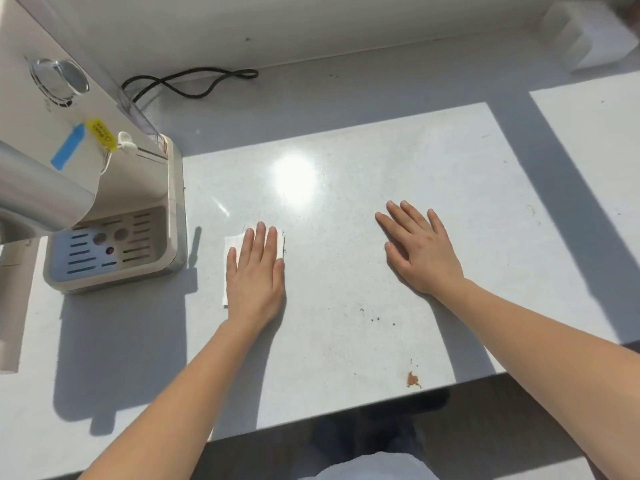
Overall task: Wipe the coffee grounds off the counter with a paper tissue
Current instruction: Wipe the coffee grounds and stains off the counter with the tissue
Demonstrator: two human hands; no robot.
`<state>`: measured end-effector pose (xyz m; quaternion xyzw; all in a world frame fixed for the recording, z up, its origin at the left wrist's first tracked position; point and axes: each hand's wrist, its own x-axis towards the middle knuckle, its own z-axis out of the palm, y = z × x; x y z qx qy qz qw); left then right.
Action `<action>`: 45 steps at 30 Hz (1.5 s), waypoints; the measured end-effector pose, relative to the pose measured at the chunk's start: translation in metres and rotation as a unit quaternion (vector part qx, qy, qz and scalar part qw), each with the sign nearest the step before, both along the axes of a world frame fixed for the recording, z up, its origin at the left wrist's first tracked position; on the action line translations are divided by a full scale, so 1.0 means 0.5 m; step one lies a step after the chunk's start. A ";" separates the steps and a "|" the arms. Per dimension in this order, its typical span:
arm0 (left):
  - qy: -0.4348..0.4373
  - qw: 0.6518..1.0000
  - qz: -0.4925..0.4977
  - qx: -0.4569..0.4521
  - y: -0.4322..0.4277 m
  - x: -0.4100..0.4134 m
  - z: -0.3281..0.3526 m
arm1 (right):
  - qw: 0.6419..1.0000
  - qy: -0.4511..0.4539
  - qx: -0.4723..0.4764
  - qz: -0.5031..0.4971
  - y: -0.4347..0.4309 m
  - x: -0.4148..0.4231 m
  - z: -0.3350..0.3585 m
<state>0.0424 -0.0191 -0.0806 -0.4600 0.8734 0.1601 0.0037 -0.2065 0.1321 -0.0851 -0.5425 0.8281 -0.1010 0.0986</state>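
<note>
My left hand [257, 271] lies flat, palm down, on a folded white paper tissue [231, 244] and presses it to the pale counter [346, 174]. A thin dark line of coffee grounds [284, 245] runs along the tissue's right edge. Scattered dark coffee specks [372, 317] lie between my two hands, nearer the front. A brown clump of grounds [412, 379] sits close to the counter's front edge. My right hand [420, 252] rests flat on the counter with fingers spread, holding nothing.
A cream coffee machine [114, 216] with a drip tray stands at the left, close to the tissue. Its black cord [194, 81] loops along the back wall. A white box [595, 32] sits at the far right corner. The counter's front edge runs just below the brown clump.
</note>
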 end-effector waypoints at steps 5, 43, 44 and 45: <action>0.034 0.993 -0.116 0.006 0.162 -0.045 0.000 | 1.000 0.005 -0.006 0.007 -0.001 -0.001 -0.001; 0.035 0.998 -0.060 -0.008 0.159 0.022 0.000 | 1.000 -0.020 -0.013 0.015 0.001 -0.008 -0.004; 0.017 1.000 -0.016 -0.006 0.093 0.048 0.003 | 1.000 -0.020 -0.014 0.013 0.000 -0.008 -0.005; 0.002 1.000 0.024 -0.008 0.038 0.067 0.007 | 1.000 -0.018 -0.014 0.011 0.001 -0.007 -0.007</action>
